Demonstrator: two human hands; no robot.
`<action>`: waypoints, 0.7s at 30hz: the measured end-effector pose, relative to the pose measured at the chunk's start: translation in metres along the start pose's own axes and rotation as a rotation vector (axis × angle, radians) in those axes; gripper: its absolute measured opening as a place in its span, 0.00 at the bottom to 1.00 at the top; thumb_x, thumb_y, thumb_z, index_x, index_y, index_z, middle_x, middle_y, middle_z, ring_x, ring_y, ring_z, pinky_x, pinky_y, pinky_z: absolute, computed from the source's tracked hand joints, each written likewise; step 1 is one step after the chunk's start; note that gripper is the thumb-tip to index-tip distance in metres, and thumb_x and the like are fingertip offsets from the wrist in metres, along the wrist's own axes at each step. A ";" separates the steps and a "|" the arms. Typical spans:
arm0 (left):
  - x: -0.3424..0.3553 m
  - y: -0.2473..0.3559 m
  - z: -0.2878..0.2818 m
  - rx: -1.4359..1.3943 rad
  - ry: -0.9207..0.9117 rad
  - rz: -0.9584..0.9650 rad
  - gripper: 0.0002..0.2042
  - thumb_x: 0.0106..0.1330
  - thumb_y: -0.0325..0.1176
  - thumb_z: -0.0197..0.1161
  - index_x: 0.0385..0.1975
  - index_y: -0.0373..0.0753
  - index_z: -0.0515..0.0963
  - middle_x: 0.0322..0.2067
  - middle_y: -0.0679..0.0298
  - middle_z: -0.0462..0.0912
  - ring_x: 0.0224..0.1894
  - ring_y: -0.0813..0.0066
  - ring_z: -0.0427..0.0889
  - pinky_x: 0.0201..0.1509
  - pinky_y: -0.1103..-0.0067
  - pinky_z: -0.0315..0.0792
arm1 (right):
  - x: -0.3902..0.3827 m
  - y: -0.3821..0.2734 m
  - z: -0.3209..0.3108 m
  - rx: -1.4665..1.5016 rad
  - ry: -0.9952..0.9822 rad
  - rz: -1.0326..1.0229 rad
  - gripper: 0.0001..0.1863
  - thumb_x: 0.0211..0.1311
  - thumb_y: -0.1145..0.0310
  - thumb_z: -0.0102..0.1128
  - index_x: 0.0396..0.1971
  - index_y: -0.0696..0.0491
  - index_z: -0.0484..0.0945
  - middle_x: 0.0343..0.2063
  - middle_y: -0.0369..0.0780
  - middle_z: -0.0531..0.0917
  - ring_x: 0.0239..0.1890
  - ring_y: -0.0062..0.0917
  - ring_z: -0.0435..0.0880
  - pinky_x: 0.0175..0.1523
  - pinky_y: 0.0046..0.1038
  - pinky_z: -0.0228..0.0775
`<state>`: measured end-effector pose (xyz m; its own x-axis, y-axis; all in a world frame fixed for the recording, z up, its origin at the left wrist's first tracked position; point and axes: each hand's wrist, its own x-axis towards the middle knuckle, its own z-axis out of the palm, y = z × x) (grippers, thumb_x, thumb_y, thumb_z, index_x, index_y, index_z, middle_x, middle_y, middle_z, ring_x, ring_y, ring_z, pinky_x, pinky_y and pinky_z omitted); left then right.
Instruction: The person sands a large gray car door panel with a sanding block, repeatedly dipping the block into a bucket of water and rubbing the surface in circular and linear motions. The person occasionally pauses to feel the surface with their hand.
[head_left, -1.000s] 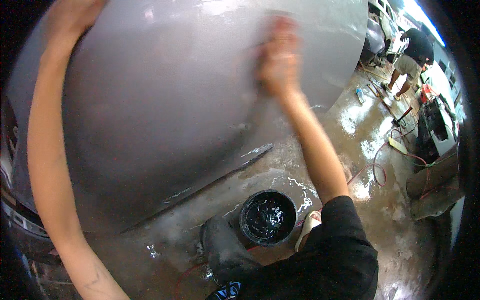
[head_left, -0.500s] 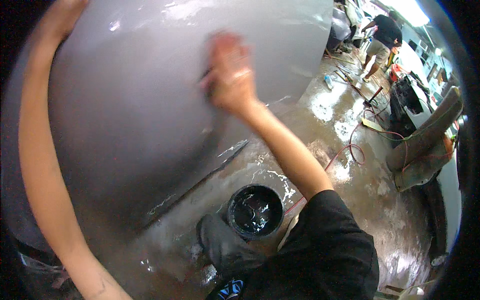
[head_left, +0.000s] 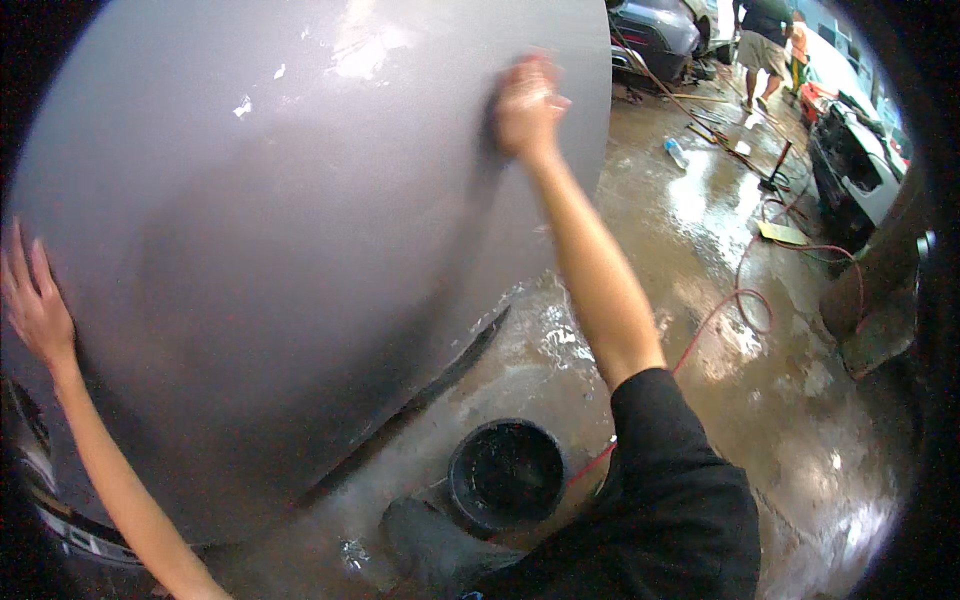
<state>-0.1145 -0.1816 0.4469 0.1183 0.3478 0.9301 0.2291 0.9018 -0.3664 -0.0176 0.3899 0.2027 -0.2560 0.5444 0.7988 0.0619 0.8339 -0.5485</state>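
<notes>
A large, smooth grey car body panel [head_left: 300,200] fills the left and middle of the view, with wet glints near its top. My left hand [head_left: 40,305] rests flat at the panel's left side, fingers spread. Up near the panel's right edge, my right hand [head_left: 530,105] presses against the surface. Motion smears its fingers, and whether anything lies beneath the palm is hidden. Between my legs and the panel's lower edge stands a round black bucket [head_left: 507,475], its inside dark.
Wet concrete floor [head_left: 690,370] stretches to the right, crossed by a red hose [head_left: 740,295]. A plastic bottle [head_left: 676,152] lies farther off. Car parts [head_left: 850,160] line the right side. Another person [head_left: 763,50] stands at the back near a parked car [head_left: 655,35].
My right hand has moved right across the panel toward its edge. My left hand has come down along the left side and now shows whole. The view has shifted.
</notes>
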 end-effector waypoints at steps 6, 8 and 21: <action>-0.014 0.176 -0.003 0.015 0.068 0.017 0.26 0.72 0.59 0.43 0.70 0.66 0.59 0.70 0.57 0.58 0.72 0.52 0.56 0.68 0.47 0.55 | -0.087 -0.002 0.027 -0.064 0.052 -0.247 0.40 0.67 0.57 0.46 0.71 0.64 0.46 0.73 0.55 0.44 0.76 0.46 0.41 0.70 0.63 0.36; 0.020 0.254 -0.009 -0.018 -0.062 0.263 0.26 0.73 0.56 0.46 0.71 0.65 0.59 0.73 0.61 0.54 0.73 0.54 0.55 0.69 0.45 0.51 | -0.174 -0.042 0.010 0.124 -0.322 -0.400 0.42 0.59 0.56 0.55 0.68 0.63 0.55 0.72 0.57 0.49 0.76 0.48 0.43 0.69 0.67 0.37; 0.095 0.277 0.035 0.009 -0.039 0.158 0.25 0.73 0.59 0.44 0.70 0.70 0.59 0.73 0.64 0.55 0.74 0.56 0.53 0.70 0.43 0.45 | -0.066 0.155 0.002 0.169 -0.079 -0.010 0.41 0.69 0.55 0.48 0.73 0.58 0.45 0.74 0.52 0.42 0.77 0.46 0.36 0.72 0.60 0.24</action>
<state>-0.0735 0.1101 0.4350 0.1149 0.4947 0.8614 0.2016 0.8375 -0.5079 0.0069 0.4830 0.0642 -0.3308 0.5218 0.7864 -0.1020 0.8086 -0.5794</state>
